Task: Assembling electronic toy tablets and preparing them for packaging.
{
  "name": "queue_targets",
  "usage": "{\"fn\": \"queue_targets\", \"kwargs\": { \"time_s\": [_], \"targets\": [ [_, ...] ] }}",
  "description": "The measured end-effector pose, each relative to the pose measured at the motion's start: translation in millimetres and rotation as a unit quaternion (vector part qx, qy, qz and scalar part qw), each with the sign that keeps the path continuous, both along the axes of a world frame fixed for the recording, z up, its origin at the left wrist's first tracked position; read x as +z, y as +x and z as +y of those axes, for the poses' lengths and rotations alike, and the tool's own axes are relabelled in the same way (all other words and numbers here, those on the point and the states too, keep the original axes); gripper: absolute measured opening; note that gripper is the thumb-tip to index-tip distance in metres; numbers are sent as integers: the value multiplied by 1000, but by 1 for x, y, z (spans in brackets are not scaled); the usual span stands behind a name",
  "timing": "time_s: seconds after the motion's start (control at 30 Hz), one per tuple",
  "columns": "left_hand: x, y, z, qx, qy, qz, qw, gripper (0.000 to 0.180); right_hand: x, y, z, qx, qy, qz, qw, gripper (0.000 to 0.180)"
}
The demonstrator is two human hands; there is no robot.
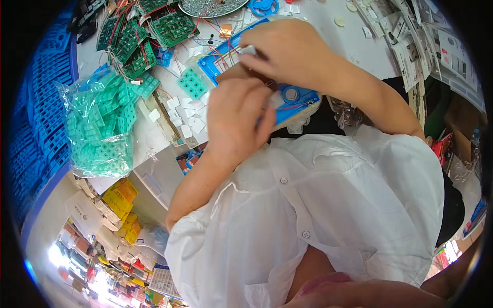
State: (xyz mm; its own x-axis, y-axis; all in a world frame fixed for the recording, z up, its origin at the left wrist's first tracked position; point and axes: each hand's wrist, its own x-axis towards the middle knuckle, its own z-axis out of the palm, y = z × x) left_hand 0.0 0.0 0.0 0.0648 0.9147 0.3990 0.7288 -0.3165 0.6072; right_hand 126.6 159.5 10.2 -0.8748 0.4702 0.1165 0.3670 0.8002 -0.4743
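A blue plastic casing (309,96) lies at the table's near edge, with thin red wires and a round grey part (291,94) in it. Across its middle rests a flat brown piece (233,73), partly covered by my hands. My left hand (233,113) is curled over the near left side of the casing; a pale, blurred bit shows by its fingertips. At the far side, my right hand (282,51) bends its fingers down over the brown piece, a small whitish bit (249,50) at the fingertips. What either hand grips is mostly hidden.
Beside the casing lie a turquoise rubber keypad (192,83) and scattered white squares (195,124). A clear bag of turquoise keypads (102,133) sits at the left. Wired green circuit boards (172,31) and a round metal tray (213,6) are farther back. White panels (400,46) stack at the right.
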Motion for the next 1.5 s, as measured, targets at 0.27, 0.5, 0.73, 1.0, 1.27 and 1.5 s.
{"fn": "queue_targets", "kwargs": {
  "time_s": [0.27, 0.5, 0.73, 1.0, 1.27, 1.5],
  "targets": [
    [-11, -23, 10, 61, -38, 89, 993, 33, -12, -25, 5, -22, 106, -64, 992, 19],
    [-13, -21, 12, 93, -34, 82, 992, 50, 3, 8, -4, -124, -122, 107, 979, 10],
    [-18, -29, 6, 29, -28, 80, 996, 59, -8, 15, -15, 212, -4, 147, 966, 14],
    [-9, -36, 7, -30, -33, 127, 991, 53, -1, -49, 55, 196, 71, 241, 948, 23],
    [-9, -37, -2, -18, 18, -42, 999, 25, 17, -14, 38, 156, 112, 80, 978, 13],
    [-2, -34, 28, 293, 12, -142, 945, 13, 22, -6, 5, 118, 201, -103, 967, 17]
  ]
}}
